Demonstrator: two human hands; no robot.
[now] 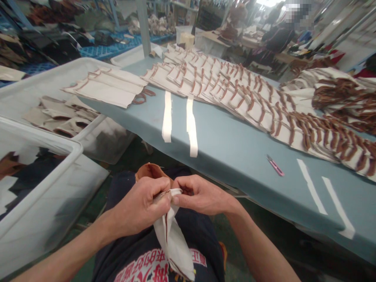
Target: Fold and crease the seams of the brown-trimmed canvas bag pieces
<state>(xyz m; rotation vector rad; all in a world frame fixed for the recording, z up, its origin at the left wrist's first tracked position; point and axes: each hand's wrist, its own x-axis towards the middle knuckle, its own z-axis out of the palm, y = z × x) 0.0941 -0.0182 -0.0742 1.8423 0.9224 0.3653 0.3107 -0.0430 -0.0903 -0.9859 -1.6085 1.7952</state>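
A white fabric piece (174, 239) with a brown edge hangs down over my lap. My left hand (141, 205) pinches its top edge with closed fingers. My right hand (199, 194) pinches the same top edge from the other side, fingertips touching the left ones. A brown leather piece (149, 171) peeks out just behind my hands. Both hands hover above my dark-clothed knees, short of the table's front edge.
A blue-grey table (235, 145) carries long overlapped rows of white pieces with brown straps (249, 98), white strips (191, 125) and a pink utility knife (275, 165). White plastic bins (44, 149) with cut pieces stand at left. Another person (279, 35) works far behind.
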